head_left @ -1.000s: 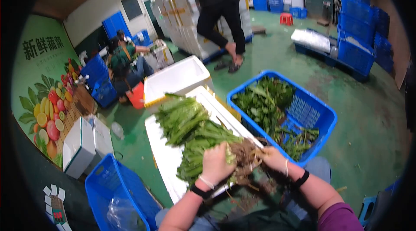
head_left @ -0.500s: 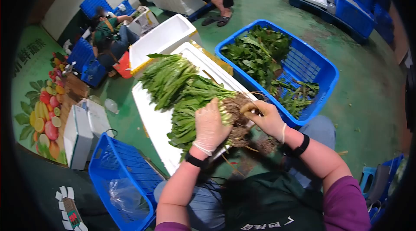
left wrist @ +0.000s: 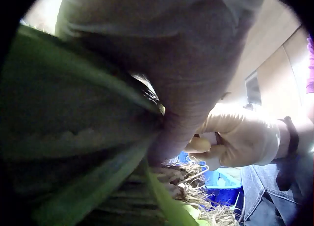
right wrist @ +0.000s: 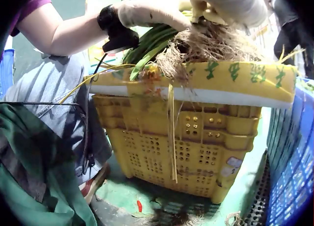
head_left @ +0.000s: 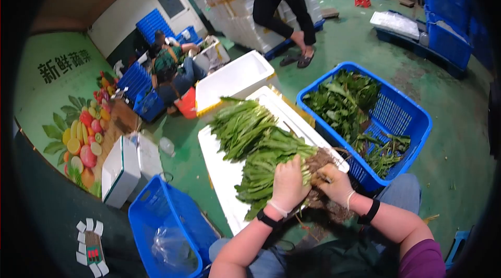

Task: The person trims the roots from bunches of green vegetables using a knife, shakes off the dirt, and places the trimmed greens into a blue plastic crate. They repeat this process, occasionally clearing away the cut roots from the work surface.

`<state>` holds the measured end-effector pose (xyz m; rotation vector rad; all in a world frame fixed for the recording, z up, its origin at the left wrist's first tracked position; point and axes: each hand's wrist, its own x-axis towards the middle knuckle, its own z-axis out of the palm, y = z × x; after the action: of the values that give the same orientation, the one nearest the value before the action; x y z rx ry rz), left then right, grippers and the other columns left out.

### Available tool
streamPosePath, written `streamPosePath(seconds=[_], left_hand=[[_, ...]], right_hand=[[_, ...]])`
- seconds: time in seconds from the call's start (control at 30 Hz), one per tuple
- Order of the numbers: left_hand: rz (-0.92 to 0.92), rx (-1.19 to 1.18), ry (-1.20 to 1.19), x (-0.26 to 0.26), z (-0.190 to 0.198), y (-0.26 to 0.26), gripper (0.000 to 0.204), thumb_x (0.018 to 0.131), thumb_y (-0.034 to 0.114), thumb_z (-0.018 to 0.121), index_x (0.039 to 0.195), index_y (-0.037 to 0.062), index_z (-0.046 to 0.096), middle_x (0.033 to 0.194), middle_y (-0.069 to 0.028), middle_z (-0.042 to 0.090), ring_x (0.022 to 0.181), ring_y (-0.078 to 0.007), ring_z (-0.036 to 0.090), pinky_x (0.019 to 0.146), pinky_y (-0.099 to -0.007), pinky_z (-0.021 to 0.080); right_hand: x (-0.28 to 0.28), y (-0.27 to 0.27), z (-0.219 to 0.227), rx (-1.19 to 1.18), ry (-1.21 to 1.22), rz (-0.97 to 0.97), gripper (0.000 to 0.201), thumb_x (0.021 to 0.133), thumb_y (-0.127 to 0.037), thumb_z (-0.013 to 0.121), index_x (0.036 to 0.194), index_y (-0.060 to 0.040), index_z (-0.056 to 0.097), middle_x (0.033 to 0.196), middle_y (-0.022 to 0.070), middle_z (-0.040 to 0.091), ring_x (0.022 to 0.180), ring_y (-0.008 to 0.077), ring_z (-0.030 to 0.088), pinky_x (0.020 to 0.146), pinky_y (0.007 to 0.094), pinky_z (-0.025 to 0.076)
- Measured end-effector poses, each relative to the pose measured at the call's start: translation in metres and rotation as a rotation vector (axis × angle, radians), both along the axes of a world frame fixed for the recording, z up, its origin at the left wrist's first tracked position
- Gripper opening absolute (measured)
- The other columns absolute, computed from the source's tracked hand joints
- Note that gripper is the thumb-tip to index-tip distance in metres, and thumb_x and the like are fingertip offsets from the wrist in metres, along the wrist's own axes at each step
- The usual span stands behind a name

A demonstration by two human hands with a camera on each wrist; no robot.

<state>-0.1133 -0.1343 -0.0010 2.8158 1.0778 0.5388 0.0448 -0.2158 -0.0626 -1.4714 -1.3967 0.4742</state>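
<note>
Rooted leafy greens (head_left: 261, 173) lie in two bunches on a white foam lid (head_left: 224, 194), which rests on a yellow crate (right wrist: 171, 142). The gloved left hand (head_left: 290, 185) grips the nearer bunch at its pale stem bases, leaves on its left. At the brown roots (head_left: 322, 161), the gloved right hand (head_left: 335, 186) has its thumb and fingers bent together, pinching among the root ends. Large dark leaves (left wrist: 73, 137) fill much of the left wrist view. The right wrist view shows the roots (right wrist: 216, 42) hanging over the lid's edge.
A blue basket (head_left: 396, 116) with loose greens stands to the right, another blue basket (head_left: 156, 226) with a plastic bag at lower left. An empty foam box (head_left: 235, 77) is beyond the lid. Two people, one standing, one seated, are farther back.
The head view tipped down and then back up. The left hand keeps its hold on the stems; the right hand has moved in closer to it along the roots, its fingers more bent.
</note>
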Motion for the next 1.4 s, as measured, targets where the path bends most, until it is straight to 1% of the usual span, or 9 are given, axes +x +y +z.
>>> streamPosePath(seconds=[0.2,0.37,0.53,0.73,0.83,1.0,1.13,1.27,1.4], left_hand=[[-0.051,0.061,-0.022,0.003,-0.002,-0.001,0.079,0.065,0.026,0.083,0.128,-0.0046,0.047,0.098,-0.0182,0.058,0.094,-0.036,0.057,0.09,-0.045,0.044],[-0.045,0.07,-0.001,-0.002,0.002,-0.003,0.082,0.064,0.03,0.087,0.128,-0.0046,0.046,0.1,-0.0203,0.058,0.097,-0.0395,0.056,0.09,-0.0468,0.045],[-0.059,0.062,-0.014,-0.005,0.003,-0.003,0.089,0.062,0.026,0.087,0.132,-0.0052,0.043,0.111,-0.0229,0.055,0.105,-0.041,0.053,0.097,-0.0474,0.043],[-0.038,0.042,0.005,-0.003,-0.001,-0.002,0.086,0.063,0.027,0.086,0.133,-0.0012,0.045,0.111,-0.0181,0.057,0.105,-0.0359,0.056,0.099,-0.0461,0.042],[0.002,0.052,0.109,-0.001,0.008,-0.003,0.087,0.063,0.032,0.087,0.134,0.0015,0.046,0.109,-0.0155,0.06,0.106,-0.0323,0.058,0.101,-0.0459,0.039],[0.004,0.063,0.12,0.003,0.008,-0.004,0.088,0.062,0.032,0.088,0.133,0.002,0.047,0.109,-0.0146,0.06,0.106,-0.0324,0.058,0.099,-0.0446,0.04],[0.011,0.063,0.142,0.003,0.007,-0.005,0.09,0.061,0.032,0.089,0.134,0.0021,0.046,0.11,-0.0148,0.059,0.108,-0.0327,0.056,0.099,-0.0447,0.04],[0.011,0.087,0.13,0.002,0.006,-0.008,0.088,0.062,0.032,0.088,0.133,0.0018,0.046,0.107,-0.0145,0.059,0.104,-0.0324,0.057,0.097,-0.0452,0.04],[0.004,0.146,0.101,0.003,0.006,-0.012,0.08,0.066,0.034,0.085,0.129,0.0019,0.049,0.105,-0.0142,0.059,0.101,-0.0323,0.057,0.096,-0.0461,0.04]], right_hand=[[0.005,-0.002,0.001,0.017,-0.033,0.072,0.026,0.089,-0.026,0.075,0.101,-0.0049,0.067,0.094,0.0143,0.063,0.09,0.0328,0.064,0.08,0.0392,0.051],[0.009,-0.002,0.001,-0.043,-0.034,0.156,0.026,0.088,-0.017,0.071,0.109,-0.0063,0.061,0.104,0.0166,0.061,0.102,0.0376,0.062,0.088,0.0417,0.05],[0.011,0.009,-0.006,0.1,0.044,0.198,0.018,0.087,-0.009,0.067,0.103,-0.0049,0.058,0.099,0.0169,0.059,0.098,0.0385,0.059,0.087,0.0425,0.049],[0.015,0.002,0.006,0.021,0.047,0.185,0.022,0.084,-0.005,0.064,0.103,-0.004,0.054,0.097,0.0151,0.059,0.096,0.0365,0.059,0.087,0.0395,0.048],[0.021,0.007,0.009,-0.028,0.159,0.154,0.022,0.084,-0.006,0.064,0.103,-0.0044,0.053,0.096,0.0145,0.06,0.093,0.0331,0.06,0.086,0.0376,0.048],[0.025,0.01,0.001,-0.074,0.191,0.14,0.02,0.091,-0.012,0.067,0.103,-0.0024,0.055,0.093,0.0153,0.062,0.09,0.0303,0.061,0.086,0.0361,0.049],[0.023,0.008,0.0,-0.105,0.239,0.131,0.022,0.092,-0.015,0.068,0.107,-0.0024,0.058,0.101,0.0164,0.065,0.094,0.0297,0.063,0.089,0.0355,0.049],[0.022,0.01,-0.008,-0.115,0.168,0.151,0.025,0.089,-0.013,0.07,0.109,-0.003,0.06,0.104,0.0171,0.067,0.099,0.0319,0.064,0.09,0.0367,0.05],[0.016,0.005,-0.001,-0.04,0.163,0.144,0.017,0.089,-0.013,0.068,0.101,-0.0032,0.061,0.099,0.0177,0.066,0.097,0.0355,0.063,0.088,0.0394,0.05]])
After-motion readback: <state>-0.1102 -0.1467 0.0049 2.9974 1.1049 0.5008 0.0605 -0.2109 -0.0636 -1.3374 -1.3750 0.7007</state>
